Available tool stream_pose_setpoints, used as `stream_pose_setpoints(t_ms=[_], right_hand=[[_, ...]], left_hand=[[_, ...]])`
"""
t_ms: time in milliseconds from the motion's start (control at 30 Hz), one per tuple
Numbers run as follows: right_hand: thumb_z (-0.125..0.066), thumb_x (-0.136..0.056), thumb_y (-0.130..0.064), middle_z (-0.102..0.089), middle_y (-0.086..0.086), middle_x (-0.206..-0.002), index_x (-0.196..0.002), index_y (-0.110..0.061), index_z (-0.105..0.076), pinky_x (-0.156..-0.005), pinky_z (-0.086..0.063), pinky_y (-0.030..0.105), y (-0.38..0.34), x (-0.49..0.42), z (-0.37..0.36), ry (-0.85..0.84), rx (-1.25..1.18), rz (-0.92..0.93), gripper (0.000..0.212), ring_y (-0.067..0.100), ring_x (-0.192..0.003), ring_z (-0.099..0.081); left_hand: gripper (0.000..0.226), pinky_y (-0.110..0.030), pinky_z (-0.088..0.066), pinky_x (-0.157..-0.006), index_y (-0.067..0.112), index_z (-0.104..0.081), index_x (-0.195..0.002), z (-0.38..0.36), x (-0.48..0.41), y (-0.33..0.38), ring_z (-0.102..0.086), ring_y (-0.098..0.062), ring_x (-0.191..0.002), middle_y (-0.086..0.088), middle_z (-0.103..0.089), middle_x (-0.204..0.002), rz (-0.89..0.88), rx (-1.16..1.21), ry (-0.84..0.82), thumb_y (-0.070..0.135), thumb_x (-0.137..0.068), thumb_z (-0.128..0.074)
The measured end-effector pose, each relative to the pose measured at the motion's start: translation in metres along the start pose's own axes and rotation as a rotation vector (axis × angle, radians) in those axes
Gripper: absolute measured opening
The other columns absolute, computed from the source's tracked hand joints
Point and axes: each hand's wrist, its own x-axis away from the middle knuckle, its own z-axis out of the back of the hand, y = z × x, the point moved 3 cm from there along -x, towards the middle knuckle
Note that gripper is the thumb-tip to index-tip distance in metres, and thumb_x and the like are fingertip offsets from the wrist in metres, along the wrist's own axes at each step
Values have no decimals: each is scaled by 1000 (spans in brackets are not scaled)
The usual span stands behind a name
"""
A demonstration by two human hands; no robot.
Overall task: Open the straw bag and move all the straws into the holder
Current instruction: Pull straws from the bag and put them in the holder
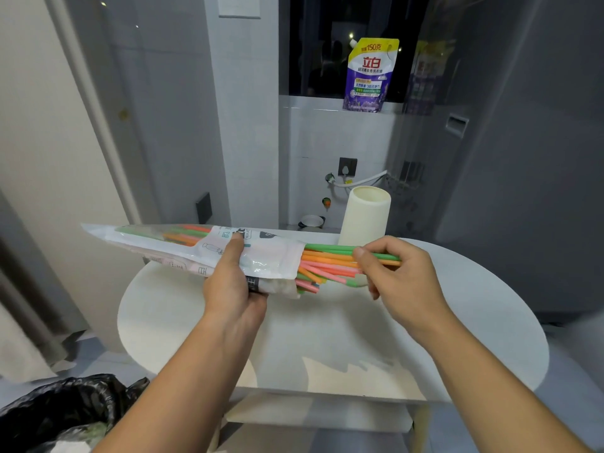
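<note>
Left grip: my left grip [233, 282] grasps the straw bag [196, 246] near its open mouth, thumb laid across the top face, fingers curled underneath.
Right grip: my right grip [402, 276] is closed on the straws [330, 259], thumb and fingers pinching the ends that stick out of the bag's mouth.
Straw bag: held in the air, roughly level, over the far half of the tabletop [327, 338]. Its mouth points right and its sealed end reaches out past the left edge. It is white with print and has a clear panel.
Straws: a loose bundle of green, orange and pink. It is partly out of the mouth, and the rest shows through the clear panel.
Holder: the cream holder [366, 217] stands upright with its top open, near the far edge of the tabletop, just behind the straw ends. I cannot tell what is inside it.
Tabletop: white with rounded edges, and a lower shelf [313, 413] beneath the near edge.
Surroundings: a purple detergent pouch [371, 75] stands on the ledge below the dark window. A black bin bag [65, 410] sits off the near left corner.
</note>
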Motion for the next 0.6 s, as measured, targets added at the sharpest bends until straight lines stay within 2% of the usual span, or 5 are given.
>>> stream_pose_setpoints(t_ms=[133, 233, 400, 500, 600], right_hand=[[-77, -83, -32, -63, -4, -78, -94, -25, -73, -54, -47, 26, 0, 2, -5, -8, -54, -16, 14, 13, -61, -59], [-79, -83, -31, -71, -8, -83, -87, -30, -77, -61, -47, 25, 6, 0, -10, -6, -37, -59, 5, 12, -76, -66], [-72, -89, -15, -60, -1, -58, -84, -13, -74, -53, -46, 24, 0, -3, -4, -38, -54, -77, 6, 12, -50, -52], [-69, -92, -13, -58, 7, -61, -86, -5, -69, -52, -46, 21, 0, -5, 5, 2, -50, -70, 10, 12, -48, -50], [-69, -92, -16, -59, 10, -67, -87, -3, -66, -53, -45, 27, 1, -4, 7, 27, -149, -78, 14, 15, -51, -51]], left_hand=[[48, -53, -60, -100, 18, -61, -142, -1, 2, -6, -76, -25, -114, -8, -75, -132, 7, -16, -32, 22, -97, -74], [49, -56, -58, -102, 18, -61, -143, -1, 2, -10, -76, -27, -115, -8, -75, -132, 9, -17, -42, 22, -97, -74], [48, -55, -60, -99, 19, -61, -141, 0, 0, -3, -77, -25, -112, -7, -76, -130, -4, -2, -18, 21, -96, -75], [47, -53, -61, -96, 20, -61, -140, 0, 1, 2, -78, -22, -107, -5, -78, -126, -1, 15, 6, 21, -95, -76], [45, -52, -62, -95, 20, -62, -138, -3, 5, 1, -79, -21, -106, -5, -78, -125, 2, 9, 8, 21, -95, -76]])
